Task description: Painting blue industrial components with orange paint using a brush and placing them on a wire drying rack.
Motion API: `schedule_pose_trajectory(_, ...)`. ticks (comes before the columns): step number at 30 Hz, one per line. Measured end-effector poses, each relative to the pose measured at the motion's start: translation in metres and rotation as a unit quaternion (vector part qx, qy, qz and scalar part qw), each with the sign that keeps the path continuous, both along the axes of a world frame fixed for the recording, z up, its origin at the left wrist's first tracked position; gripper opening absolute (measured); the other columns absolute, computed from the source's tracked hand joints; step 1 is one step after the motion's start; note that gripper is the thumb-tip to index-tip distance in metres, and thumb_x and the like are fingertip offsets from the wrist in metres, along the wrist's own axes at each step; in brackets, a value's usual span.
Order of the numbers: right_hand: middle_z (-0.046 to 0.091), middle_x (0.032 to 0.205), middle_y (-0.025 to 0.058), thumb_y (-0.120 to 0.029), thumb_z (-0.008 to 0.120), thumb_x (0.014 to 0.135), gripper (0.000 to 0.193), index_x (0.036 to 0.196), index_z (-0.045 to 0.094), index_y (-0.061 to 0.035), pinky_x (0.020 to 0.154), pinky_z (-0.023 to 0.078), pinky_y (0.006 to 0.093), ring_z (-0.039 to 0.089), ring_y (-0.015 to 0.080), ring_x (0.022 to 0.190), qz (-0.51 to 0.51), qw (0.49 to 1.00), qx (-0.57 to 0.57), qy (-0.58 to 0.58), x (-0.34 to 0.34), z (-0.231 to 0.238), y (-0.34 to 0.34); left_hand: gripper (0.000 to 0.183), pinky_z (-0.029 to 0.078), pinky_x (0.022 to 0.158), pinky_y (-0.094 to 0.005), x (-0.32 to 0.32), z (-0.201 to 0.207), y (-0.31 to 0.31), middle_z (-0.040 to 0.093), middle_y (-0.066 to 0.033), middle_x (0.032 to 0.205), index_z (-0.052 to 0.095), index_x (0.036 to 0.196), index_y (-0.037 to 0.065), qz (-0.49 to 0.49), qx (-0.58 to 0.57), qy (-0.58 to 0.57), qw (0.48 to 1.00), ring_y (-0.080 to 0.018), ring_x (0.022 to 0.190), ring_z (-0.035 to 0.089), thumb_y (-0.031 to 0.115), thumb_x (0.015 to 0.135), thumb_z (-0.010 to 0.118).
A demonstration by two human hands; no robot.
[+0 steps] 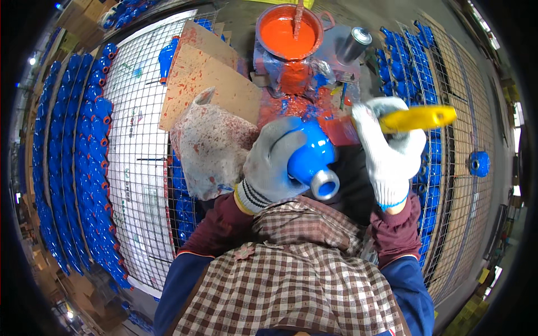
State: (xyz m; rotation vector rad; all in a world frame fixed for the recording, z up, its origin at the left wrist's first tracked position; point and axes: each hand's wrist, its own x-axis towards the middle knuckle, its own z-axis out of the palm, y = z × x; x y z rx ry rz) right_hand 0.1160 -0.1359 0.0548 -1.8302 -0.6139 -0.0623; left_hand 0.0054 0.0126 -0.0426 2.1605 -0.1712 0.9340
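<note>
My left hand [272, 162], in a grey-coated knit glove, is wrapped round a glossy blue bottle-shaped metal part [314, 148]. The part's bare-metal open neck tilts toward me. In my right hand [386, 154], also gloved, is a paintbrush [417, 119] with a yellow handle. Its red-stained bristles point left and meet the upper right side of the part; the exact contact is hard to see. Beyond both hands stands a pot [259, 40] of orange-red paint [286, 35], with a paint-covered stick [297, 25] leaning in it.
A stained cloth [210, 145] and paint-spattered cardboard [204, 70] lie left of my hands. A spray can [353, 46] stands right of the pot. Wire mesh racks [137, 151] flank me, with rows of blue parts [73, 162]. One lone blue part [479, 163] sits far right.
</note>
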Motion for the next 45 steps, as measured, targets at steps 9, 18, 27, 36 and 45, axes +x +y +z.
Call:
schedule_pose_trajectory(9, 0.062, 0.064, 0.0087, 0.006, 0.076, 0.067, 0.026, 0.089, 0.064, 0.0003, 0.045, 0.045, 0.0311, 0.059, 0.0231, 0.048, 0.219, 0.95, 0.009, -0.223, -0.011, 0.002, -0.029, 0.09, 0.048, 0.095, -0.0401, 0.004, 0.004, -0.009, 0.049, -0.0101, 0.127, 0.037, 0.134, 0.006, -0.065, -0.571, 0.096, 0.813, -0.0226, 0.116, 0.053, 0.003, 0.056, 0.081)
schedule_pose_trajectory(18, 0.065, 0.09, 0.0139, -0.011, 0.08, 0.07, 0.029, 0.092, 0.062, -0.0071, 0.069, 0.048, 0.0365, 0.062, 0.0262, 0.081, 0.196, 0.964, 0.124, -0.132, 0.004, -0.032, -0.036, 0.087, 0.057, 0.081, -0.0478, 0.003, 0.013, -0.001, 0.058, -0.0206, 0.119, 0.035, 0.137, 0.0, -0.275, -0.813, 0.075, 0.507, -0.0348, 0.094, 0.066, 0.057, 0.079, 0.065)
schedule_pose_trajectory(27, 0.061, 0.101, 0.0154, -0.017, 0.073, 0.081, 0.026, 0.095, 0.054, -0.006, 0.076, 0.049, 0.0339, 0.059, 0.0216, 0.087, 0.177, 0.964, 0.198, 0.032, 0.029, -0.06, -0.028, 0.095, 0.06, 0.054, -0.0392, -0.004, -0.006, 0.004, 0.055, -0.0338, 0.114, 0.035, 0.138, -0.004, -0.435, -0.873, 0.096, 0.2, -0.04, 0.075, 0.066, 0.074, 0.084, 0.047)
schedule_pose_trajectory(36, 0.061, 0.104, 0.0078, -0.019, 0.065, 0.091, 0.02, 0.104, 0.058, -0.0068, 0.072, 0.042, 0.0217, 0.053, 0.0088, 0.083, 0.067, 0.94, 0.283, 0.177, 0.034, -0.059, -0.039, 0.067, 0.054, 0.081, -0.0337, -0.009, -0.074, 0.046, 0.061, -0.0151, 0.117, 0.043, 0.135, -0.002, -0.132, -0.629, 0.179, 0.745, -0.0254, 0.093, 0.065, 0.037, 0.085, 0.063)
schedule_pose_trajectory(45, 0.066, 0.083, 0.0096, -0.023, 0.072, 0.085, 0.02, 0.095, 0.069, -0.0065, 0.063, 0.051, 0.0305, 0.064, 0.0242, 0.07, 0.078, 0.93, -0.175, -0.313, 0.064, -0.041, 0.015, 0.067, 0.052, 0.069, -0.0438, 0.001, 0.038, 0.023, 0.059, -0.0103, 0.091, 0.058, 0.12, 0.017, 0.067, 0.181, 0.285, 0.939, -0.0315, 0.082, 0.063, 0.029, 0.058, 0.079)
